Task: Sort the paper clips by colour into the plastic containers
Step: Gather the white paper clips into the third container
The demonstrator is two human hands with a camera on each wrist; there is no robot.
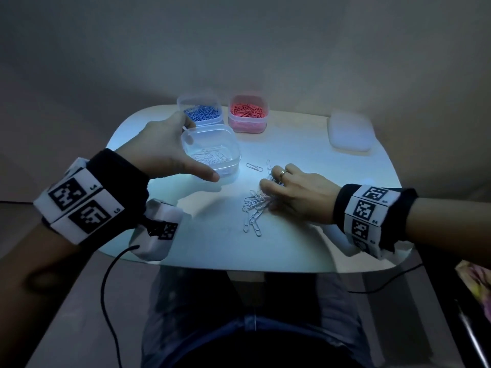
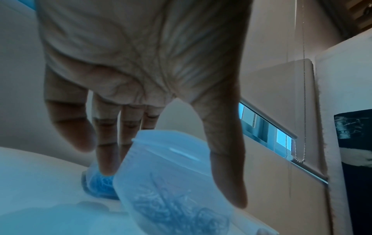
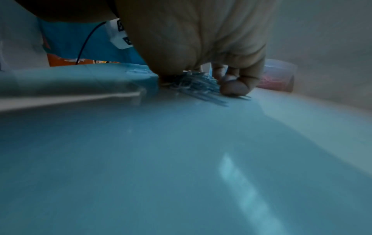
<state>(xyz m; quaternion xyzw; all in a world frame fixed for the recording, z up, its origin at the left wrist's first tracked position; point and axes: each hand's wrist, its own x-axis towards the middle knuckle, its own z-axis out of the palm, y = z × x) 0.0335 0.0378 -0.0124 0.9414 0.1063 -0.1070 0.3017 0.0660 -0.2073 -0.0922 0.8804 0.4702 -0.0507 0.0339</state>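
The head camera looked down on the whole desk (image 1: 292,248). Both wrist cameras sat low, close behind the fingers (image 2: 106,155), sharing its surface.

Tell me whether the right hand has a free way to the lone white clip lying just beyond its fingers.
Probably yes: the right hand rests on the clip pile, and the lone clip lies on bare table with nothing between.
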